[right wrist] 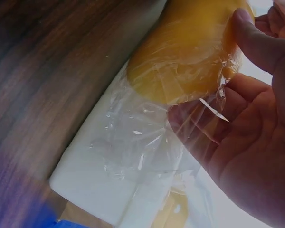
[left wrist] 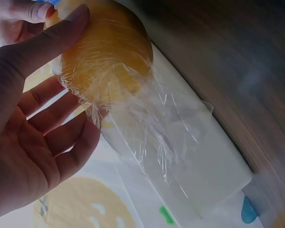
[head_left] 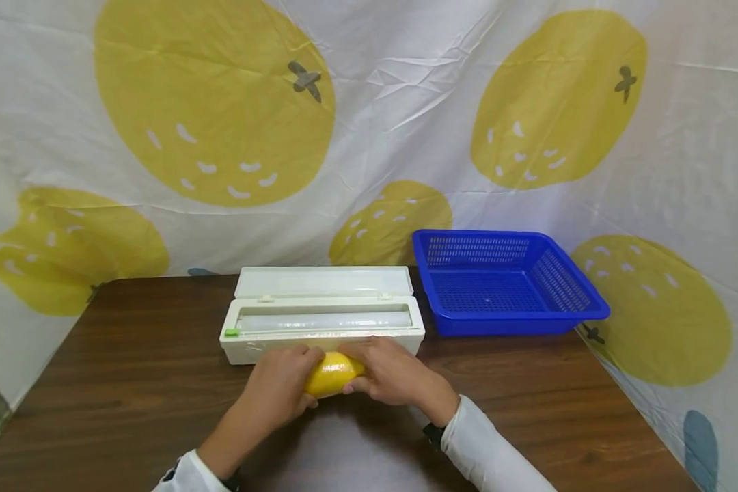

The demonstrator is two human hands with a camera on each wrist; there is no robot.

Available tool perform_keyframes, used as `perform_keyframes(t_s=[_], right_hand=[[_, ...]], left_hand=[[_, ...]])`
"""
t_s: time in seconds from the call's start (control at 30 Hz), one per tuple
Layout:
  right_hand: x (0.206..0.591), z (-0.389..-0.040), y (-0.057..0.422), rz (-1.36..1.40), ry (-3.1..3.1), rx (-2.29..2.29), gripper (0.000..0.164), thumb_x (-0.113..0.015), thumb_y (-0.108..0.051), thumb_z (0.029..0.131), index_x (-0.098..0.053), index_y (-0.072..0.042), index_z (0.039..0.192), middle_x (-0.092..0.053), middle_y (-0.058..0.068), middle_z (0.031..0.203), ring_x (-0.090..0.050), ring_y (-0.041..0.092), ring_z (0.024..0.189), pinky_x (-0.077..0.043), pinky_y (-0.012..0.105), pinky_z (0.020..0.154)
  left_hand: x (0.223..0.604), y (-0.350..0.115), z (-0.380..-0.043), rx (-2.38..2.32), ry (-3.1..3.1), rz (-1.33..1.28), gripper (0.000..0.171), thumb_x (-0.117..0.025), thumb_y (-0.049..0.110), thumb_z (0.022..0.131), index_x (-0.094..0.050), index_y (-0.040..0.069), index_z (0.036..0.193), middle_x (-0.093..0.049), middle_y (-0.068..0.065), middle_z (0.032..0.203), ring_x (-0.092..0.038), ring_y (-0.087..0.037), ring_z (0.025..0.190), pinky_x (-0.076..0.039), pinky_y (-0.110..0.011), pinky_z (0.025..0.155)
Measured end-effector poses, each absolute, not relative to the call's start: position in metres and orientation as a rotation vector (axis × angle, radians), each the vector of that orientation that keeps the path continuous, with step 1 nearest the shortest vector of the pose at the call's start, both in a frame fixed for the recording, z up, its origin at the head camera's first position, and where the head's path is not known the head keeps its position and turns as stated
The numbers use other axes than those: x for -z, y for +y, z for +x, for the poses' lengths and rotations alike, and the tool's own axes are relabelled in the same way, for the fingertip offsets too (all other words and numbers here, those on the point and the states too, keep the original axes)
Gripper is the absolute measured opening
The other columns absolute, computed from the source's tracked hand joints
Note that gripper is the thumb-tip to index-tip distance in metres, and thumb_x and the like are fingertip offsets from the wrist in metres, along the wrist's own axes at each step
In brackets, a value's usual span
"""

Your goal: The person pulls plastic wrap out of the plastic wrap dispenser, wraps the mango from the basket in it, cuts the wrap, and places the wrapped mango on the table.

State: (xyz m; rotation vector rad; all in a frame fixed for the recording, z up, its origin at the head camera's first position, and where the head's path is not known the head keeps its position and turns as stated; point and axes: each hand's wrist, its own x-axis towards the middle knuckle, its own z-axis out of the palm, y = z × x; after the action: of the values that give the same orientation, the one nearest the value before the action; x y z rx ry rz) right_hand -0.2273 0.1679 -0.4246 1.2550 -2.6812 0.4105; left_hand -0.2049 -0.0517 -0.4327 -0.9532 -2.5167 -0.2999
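A smooth yellow fruit [head_left: 332, 374], its exact kind unclear, is wrapped in clear cling film and held above the table. My left hand [head_left: 279, 379] grips its left end, thumb on the near side and fingers around the far side. At the opposite end my right hand [head_left: 387, 369] holds it in a similar way. Loose cling film [left wrist: 156, 123] trails past the fruit's end in the left wrist view; more crumpled film [right wrist: 137, 137] shows by the right fingers. Just beyond the hands stands a white cling film dispenser [head_left: 320, 347], lid [head_left: 322, 281] raised, roll [head_left: 326, 320] visible inside.
To the dispenser's right is a blue plastic basket [head_left: 510, 316] with slotted walls. A green slider [head_left: 231, 332] sits at the dispenser's left end. The dark wooden table [head_left: 129, 389] meets a fruit-patterned cloth [head_left: 393, 137] at the back.
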Motion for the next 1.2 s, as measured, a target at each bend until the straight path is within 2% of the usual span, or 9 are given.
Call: perform_keyframes(t_s=[0.17,0.27,0.37,0.6,0.87,1.03,1.2], right_hand=[[0.423,-0.223,0.166,1.189,-2.674,-0.375,0.045,-0.077,-0.035,0.084,-0.062,-0.012,0.12,-0.068,-0.003,0.09,-0.058,0.011,0.076,-0.055,0.035,0.069],[0.421,-0.218,0.164,1.132,-2.639,-0.273,0.052,-0.077,-0.037,0.083,-0.063,-0.011,0.126,-0.073,0.002,0.102,-0.063,0.015,0.086,-0.058,0.038,0.076],[0.416,-0.213,0.162,1.08,-2.57,-0.159,0.054,-0.079,-0.037,0.081,-0.064,-0.011,0.126,-0.071,0.004,0.112,-0.063,0.018,0.098,-0.056,0.038,0.084],[0.411,-0.205,0.156,1.089,-2.428,-0.102,0.043,-0.082,-0.031,0.078,-0.067,-0.017,0.116,-0.064,0.002,0.1,-0.057,0.017,0.088,-0.054,0.033,0.07],[0.416,-0.203,0.154,1.081,-2.529,0.055,0.061,-0.084,-0.035,0.074,-0.061,-0.02,0.129,-0.064,0.005,0.122,-0.058,0.021,0.106,-0.055,0.038,0.084],[0.418,-0.207,0.153,1.062,-2.531,0.063,0.067,-0.087,-0.034,0.072,-0.058,-0.02,0.13,-0.06,0.004,0.123,-0.056,0.022,0.108,-0.054,0.039,0.088],[0.425,-0.213,0.152,1.042,-2.515,0.043,0.074,-0.09,-0.032,0.067,-0.055,-0.02,0.13,-0.057,0.004,0.122,-0.053,0.022,0.111,-0.054,0.04,0.084]], left_hand=[[0.431,-0.056,-0.207,0.385,-2.55,-0.957,0.063,-0.097,0.023,0.048,-0.069,0.003,0.102,-0.073,-0.011,0.09,-0.064,-0.028,0.072,-0.057,-0.046,0.065],[0.431,-0.058,-0.208,0.441,-2.581,-0.951,0.063,-0.096,0.022,0.052,-0.07,0.002,0.105,-0.074,-0.011,0.095,-0.066,-0.028,0.079,-0.058,-0.047,0.07],[0.431,-0.06,-0.21,0.472,-2.613,-0.944,0.061,-0.094,0.022,0.056,-0.069,0.002,0.108,-0.074,-0.011,0.098,-0.065,-0.027,0.082,-0.057,-0.047,0.073],[0.43,-0.065,-0.218,0.619,-2.659,-0.954,0.056,-0.091,0.02,0.064,-0.069,0.008,0.114,-0.072,-0.003,0.099,-0.058,-0.019,0.081,-0.053,-0.043,0.075],[0.428,-0.069,-0.222,0.706,-2.738,-0.962,0.058,-0.085,0.021,0.072,-0.066,0.01,0.127,-0.073,-0.003,0.107,-0.059,-0.015,0.084,-0.052,-0.041,0.078],[0.427,-0.073,-0.226,0.79,-2.76,-0.963,0.056,-0.083,0.022,0.075,-0.066,0.009,0.127,-0.073,-0.003,0.108,-0.058,-0.015,0.083,-0.051,-0.041,0.077],[0.429,-0.078,-0.231,0.935,-2.754,-0.98,0.053,-0.082,0.021,0.078,-0.065,0.006,0.127,-0.072,-0.004,0.111,-0.057,-0.014,0.082,-0.051,-0.041,0.077]])
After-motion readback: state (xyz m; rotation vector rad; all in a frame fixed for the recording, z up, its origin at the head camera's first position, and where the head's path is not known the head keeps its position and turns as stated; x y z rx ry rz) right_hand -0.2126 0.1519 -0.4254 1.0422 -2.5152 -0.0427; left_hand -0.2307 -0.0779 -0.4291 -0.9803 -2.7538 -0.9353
